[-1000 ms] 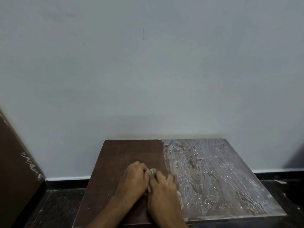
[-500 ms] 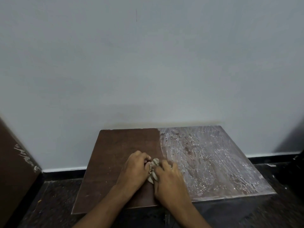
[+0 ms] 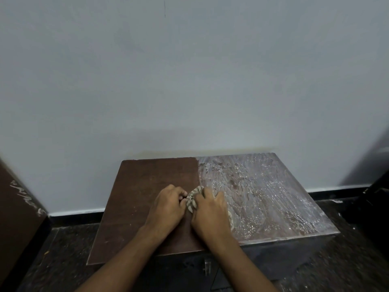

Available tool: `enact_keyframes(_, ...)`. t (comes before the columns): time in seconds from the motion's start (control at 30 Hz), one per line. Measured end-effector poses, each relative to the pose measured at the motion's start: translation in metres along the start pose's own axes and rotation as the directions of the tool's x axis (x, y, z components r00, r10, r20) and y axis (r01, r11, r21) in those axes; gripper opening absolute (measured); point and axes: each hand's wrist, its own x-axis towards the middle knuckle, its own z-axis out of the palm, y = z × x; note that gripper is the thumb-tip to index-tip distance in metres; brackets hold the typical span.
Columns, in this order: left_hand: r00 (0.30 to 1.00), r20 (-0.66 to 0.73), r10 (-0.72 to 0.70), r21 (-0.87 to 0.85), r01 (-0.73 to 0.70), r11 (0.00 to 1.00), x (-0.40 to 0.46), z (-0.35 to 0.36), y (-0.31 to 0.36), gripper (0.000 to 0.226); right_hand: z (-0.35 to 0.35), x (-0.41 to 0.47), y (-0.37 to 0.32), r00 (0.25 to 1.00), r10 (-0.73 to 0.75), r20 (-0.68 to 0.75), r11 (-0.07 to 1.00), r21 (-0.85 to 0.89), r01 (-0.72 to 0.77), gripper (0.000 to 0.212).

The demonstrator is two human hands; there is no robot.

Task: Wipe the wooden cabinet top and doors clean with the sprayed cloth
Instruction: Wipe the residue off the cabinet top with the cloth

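A low wooden cabinet [image 3: 136,197] stands against the wall. Its top's left half is plain brown; the right half [image 3: 269,192] is covered in whitish foamy streaks. A small striped cloth [image 3: 192,200] lies bunched on the top near the boundary between the halves. My left hand [image 3: 166,207] and my right hand [image 3: 210,213] lie side by side on it, fingers curled around the cloth, which shows between them and a little under the right palm. Below the front edge, the cabinet's dark front with a small handle [image 3: 207,268] is partly visible.
A pale wall [image 3: 189,81] rises directly behind the cabinet, with a dark skirting [image 3: 73,216] at the floor. A brown wooden panel [image 3: 16,207] with white scratches leans at the left. Something dark [image 3: 379,199] stands at the far right. The floor [image 3: 63,249] is dark and speckled.
The view has tilted down a little, showing more of the cabinet's front. Both hands stay together on the cloth near the middle of the top, shifted slightly.
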Motion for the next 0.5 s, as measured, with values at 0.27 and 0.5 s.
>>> enact_keyframes(0.27, 0.995, 0.032, -0.091, -0.029, 0.092, 0.995, 0.002, -0.003, -0.002, 0.015, -0.003, 0.017, 0.016, 0.999, 0.048, 0.01, 0.998, -0.049, -0.048, 0.029)
enact_keyframes(0.5, 0.995, 0.041, -0.086, -0.017, 0.087, 0.996, 0.004, -0.002, 0.0, 0.014, -0.007, -0.007, 0.014, 0.996, -0.077, 0.037, 0.997, -0.022, 0.078, 0.031)
